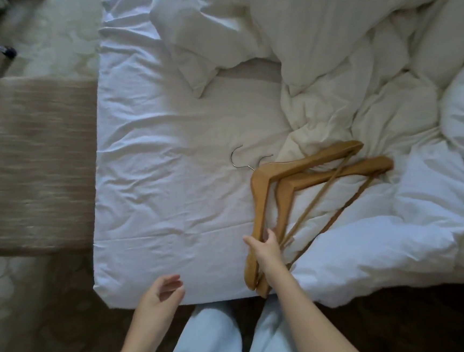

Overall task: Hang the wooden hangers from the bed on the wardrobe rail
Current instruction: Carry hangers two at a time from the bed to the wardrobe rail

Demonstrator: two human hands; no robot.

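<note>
— Where do we find the wooden hangers (259, 198)?
— Two of them lie stacked on the bed (171, 203), close to its front edge. Their metal hooks (232, 159) point toward the bed's middle, and their far ends rest on the rumpled duvet (398, 231).
— And our hands?
— Our right hand (265, 250) curls round the hangers' near arm. Our left hand (162, 294) holds nothing, fingers loosely bent, above the bed's front corner.
— Further out?
— We see a pillow (213, 37) at the bed's far end.

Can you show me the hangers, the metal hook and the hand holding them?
hangers (308, 160): head view, top hanger's wooden arm.
hook (232, 159): head view, its metal curve.
right hand (266, 250): head view, back of the hand.
</note>
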